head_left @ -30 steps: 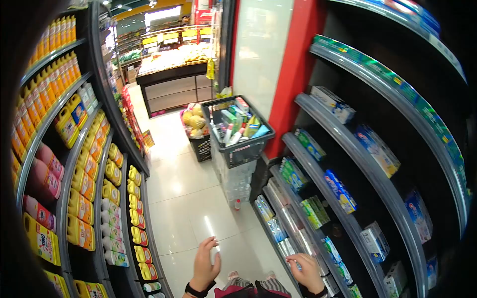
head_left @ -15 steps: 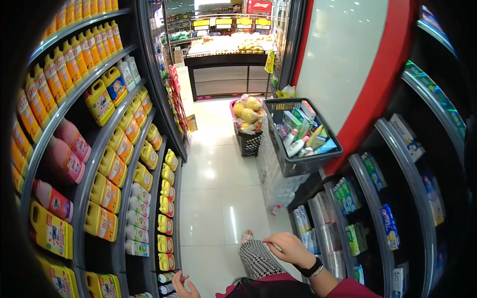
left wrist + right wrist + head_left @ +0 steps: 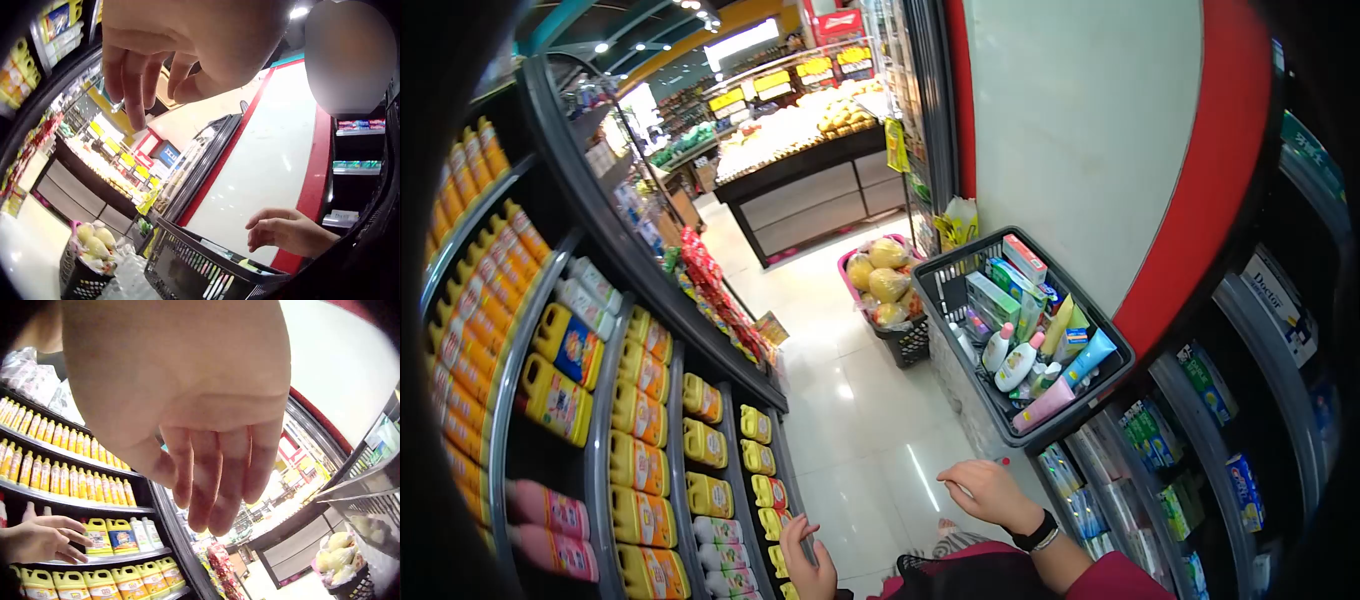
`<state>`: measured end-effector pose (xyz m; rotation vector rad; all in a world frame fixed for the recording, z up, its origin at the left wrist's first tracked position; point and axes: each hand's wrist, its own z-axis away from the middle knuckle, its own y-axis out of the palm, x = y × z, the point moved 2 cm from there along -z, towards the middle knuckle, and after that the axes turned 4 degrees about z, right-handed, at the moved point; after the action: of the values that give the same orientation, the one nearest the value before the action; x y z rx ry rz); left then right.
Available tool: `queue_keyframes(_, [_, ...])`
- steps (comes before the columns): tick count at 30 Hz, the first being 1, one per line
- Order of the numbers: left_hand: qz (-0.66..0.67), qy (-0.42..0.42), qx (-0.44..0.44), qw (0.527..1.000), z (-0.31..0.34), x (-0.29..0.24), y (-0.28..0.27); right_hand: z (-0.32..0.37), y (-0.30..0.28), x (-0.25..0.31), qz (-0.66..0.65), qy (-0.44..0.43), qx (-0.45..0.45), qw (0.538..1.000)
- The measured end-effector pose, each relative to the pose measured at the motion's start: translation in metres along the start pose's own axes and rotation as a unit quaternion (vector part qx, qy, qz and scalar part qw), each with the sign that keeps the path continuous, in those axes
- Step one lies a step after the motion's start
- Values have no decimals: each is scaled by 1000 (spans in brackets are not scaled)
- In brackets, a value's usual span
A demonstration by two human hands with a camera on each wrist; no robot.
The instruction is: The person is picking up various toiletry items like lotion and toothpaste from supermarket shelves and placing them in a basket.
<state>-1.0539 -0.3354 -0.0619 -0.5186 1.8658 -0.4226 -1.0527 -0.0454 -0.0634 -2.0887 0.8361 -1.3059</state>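
My left hand (image 3: 808,562) is low in the head view with fingers loosely bent, holding nothing, near the left shelf's yellow bottles. The right hand (image 3: 992,494) hangs empty just below the dark basket (image 3: 990,425), its fingers relaxed and not touching it. In that basket lie white bottles (image 3: 1019,362), boxes (image 3: 994,298), a pink tube (image 3: 1045,404) and a blue tube (image 3: 1090,358). Beside it stands a smaller basket (image 3: 908,345) with bagged yellow fruit (image 3: 888,285). Both wrist views show the hands empty.
Shelves of orange and yellow bottles (image 3: 640,414) line the left. Boxed goods (image 3: 1245,492) fill shelves on the right, beside a red-edged white pillar (image 3: 1090,130). Tiled floor (image 3: 860,400) runs between them toward a lit fruit stand (image 3: 800,190).
The view has moved nearer the large basket and tilted. Both empty hands hang low; the right hand has come in toward the middle, below the basket.
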Motion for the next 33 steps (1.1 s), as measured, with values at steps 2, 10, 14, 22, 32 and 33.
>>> queue_keyframes(2, [25, 5, 32, 999, -34, 1, 24, -12, -3, -16, 11, 27, 4, 1000])
queue_keyframes(10, [125, 35, 193, 973, -219, 77, 134, -122, 17, -82, 60, 155, 12, 986])
queue_keyframes(14, [150, 95, 238, 955, -309, 108, 172, -174, 23, -102, 96, 209, -15, 973])
queue_keyframes(22, [198, 177, 308, 914, -541, 146, 242, -340, 10, -154, 206, 328, -36, 921])
queue_keyframes(32, [220, 139, 356, 898, -609, 140, 330, -345, -27, -346, 360, 446, 24, 819])
queue_keyframes(33, [219, 132, 362, 896, -607, 133, 333, -343, -28, -355, 353, 449, 18, 820])
